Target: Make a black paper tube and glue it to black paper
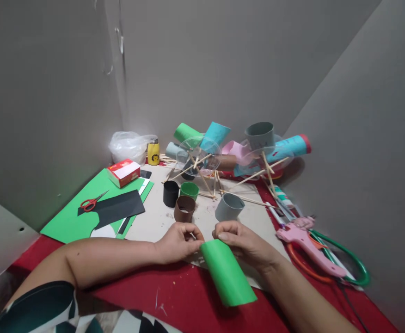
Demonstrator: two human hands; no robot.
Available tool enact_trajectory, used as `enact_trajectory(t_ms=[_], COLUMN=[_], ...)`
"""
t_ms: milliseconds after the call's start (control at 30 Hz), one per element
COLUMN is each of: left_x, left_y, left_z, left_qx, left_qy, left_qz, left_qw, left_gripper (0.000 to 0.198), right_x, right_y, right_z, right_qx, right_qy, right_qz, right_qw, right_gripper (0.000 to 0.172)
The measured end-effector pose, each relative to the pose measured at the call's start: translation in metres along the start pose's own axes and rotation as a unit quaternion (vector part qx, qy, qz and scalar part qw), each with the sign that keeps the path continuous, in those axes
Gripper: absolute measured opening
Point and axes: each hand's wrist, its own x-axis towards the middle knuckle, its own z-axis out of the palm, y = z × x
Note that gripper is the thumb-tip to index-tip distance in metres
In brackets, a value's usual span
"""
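Note:
A green paper strip point(227, 274), curled like a tube, lies across the near edge of the work surface. My left hand point(179, 241) is closed, pinching its far end from the left. My right hand point(244, 242) is closed too, gripping the same end from the right. Just beyond my hands stand small paper rings: a black ring point(170, 193), a green ring point(189, 190), a brown ring point(184, 209) and a grey ring point(229, 207).
A wheel of wooden sticks and coloured paper cups point(223, 152) stands at the back. A pink glue gun point(308, 247) and hoops lie right. Left are green and black sheets with red scissors point(90, 203), a red box point(123, 172), a yellow bottle point(153, 152) and a plastic bag point(129, 145).

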Motion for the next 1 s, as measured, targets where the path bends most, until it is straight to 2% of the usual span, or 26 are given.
enact_trajectory(t_ms=[300, 833, 1000], left_x=[-0.002, -0.002, -0.002], left_y=[-0.003, -0.013, -0.014], left_z=[0.001, -0.002, -0.004], left_qx=[0.093, 0.160, 0.177], left_qy=[-0.040, -0.110, -0.135], left_qz=[0.044, 0.131, 0.145], left_qw=[0.994, 0.972, 0.964], left_gripper=[0.012, 0.015, 0.029], right_x=[0.000, -0.001, -0.002], right_y=[0.000, 0.008, 0.010], right_z=[0.002, -0.009, -0.013], right_qx=[-0.051, -0.107, -0.102], right_qy=[-0.021, -0.046, -0.033], right_qz=[-0.012, 0.001, 0.002], right_qw=[0.998, 0.993, 0.994], right_gripper=[0.046, 0.049, 0.051])
